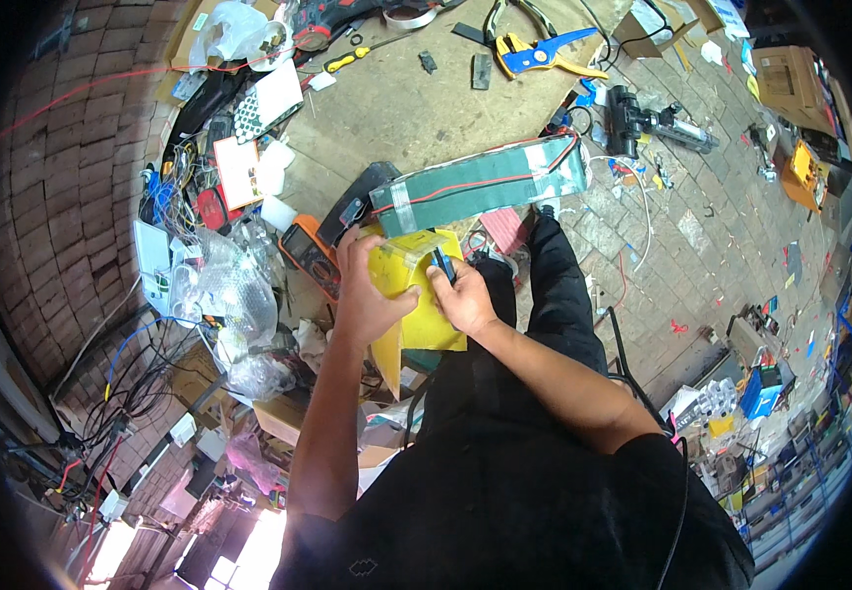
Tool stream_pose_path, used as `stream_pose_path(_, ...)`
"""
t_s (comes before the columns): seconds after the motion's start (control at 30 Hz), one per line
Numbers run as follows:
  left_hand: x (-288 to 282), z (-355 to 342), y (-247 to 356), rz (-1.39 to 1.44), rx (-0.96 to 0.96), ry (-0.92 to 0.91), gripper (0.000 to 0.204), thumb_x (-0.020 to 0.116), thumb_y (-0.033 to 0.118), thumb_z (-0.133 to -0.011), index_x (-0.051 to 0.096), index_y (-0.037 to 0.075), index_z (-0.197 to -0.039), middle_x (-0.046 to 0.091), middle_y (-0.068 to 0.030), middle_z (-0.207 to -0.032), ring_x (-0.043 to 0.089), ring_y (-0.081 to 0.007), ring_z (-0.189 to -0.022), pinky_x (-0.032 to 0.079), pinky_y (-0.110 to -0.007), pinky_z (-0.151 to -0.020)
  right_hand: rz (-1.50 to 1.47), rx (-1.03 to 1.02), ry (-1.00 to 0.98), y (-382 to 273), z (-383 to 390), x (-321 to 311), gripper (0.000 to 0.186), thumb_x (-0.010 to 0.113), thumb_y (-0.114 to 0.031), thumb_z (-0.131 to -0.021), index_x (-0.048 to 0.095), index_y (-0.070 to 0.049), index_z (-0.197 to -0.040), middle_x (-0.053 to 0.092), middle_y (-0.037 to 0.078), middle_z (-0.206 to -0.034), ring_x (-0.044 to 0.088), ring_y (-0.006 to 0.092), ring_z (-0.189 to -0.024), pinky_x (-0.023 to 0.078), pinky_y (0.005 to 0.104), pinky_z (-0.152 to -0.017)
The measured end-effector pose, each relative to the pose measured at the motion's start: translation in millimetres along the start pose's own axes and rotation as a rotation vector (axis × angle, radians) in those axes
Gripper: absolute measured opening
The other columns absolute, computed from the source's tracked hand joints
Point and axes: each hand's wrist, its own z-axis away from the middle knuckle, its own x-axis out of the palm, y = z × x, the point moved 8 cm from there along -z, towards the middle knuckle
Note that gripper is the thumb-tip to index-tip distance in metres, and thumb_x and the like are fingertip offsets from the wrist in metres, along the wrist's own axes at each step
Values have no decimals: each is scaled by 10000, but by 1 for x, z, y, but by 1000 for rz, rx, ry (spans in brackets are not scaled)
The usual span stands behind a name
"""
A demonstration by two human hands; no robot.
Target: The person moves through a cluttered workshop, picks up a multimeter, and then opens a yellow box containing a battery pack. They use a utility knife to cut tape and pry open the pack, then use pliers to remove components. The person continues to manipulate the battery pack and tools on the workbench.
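At the tabletop [416, 98] edge: I hold one yellow sheet [416, 295] under one green battery pack [480, 182].
Left hand [367, 295] grip is pinched on the sheet's left edge; right hand [460, 295] grip is pinched on one dark tool [442, 264]. The pack lies just beyond both, long axis left-right; the left hand is nearer.

both hands [416, 290] on yellow sheet [424, 295]

Single head view, looking steeply down, close over hands [416, 285] and workbench [416, 98]
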Motion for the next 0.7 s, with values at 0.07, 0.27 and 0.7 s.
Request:
stream_pose_path(0.07,-1,0,1,11,-1,6,855,877,94,-652,438,78,-1386,382,-221,-1481,386,-388,-1434,325,-486,-1209,103,-103,76,-1,-1,-1,306,641,-319,-1029,644,-40,-903,611,86,-658,636,202,-615,514,400,-613)
stream_pose_path(0.27,-2,-1,2,11,7,-10,849,878,89,-648,448,88,-1379,384,-223,-1476,388,-393,-1428,330,-492,-1205,263,-67,139,-16,2,-1,367,652,-381,-1003,656,-22,-925,667,215,-732,686,395,-709,527,470,-668)
stream_pose_path(0.7,-1,-9,-5,33,1,26,835,870,79,-671,440,71,-1386,410,-205,-1462,421,-376,-1405,356,-469,-1189,337,-126,138,-22,8,-7,362,666,-363,-989,646,-7,-926,650,240,-689,681,449,-708,527,504,-649)
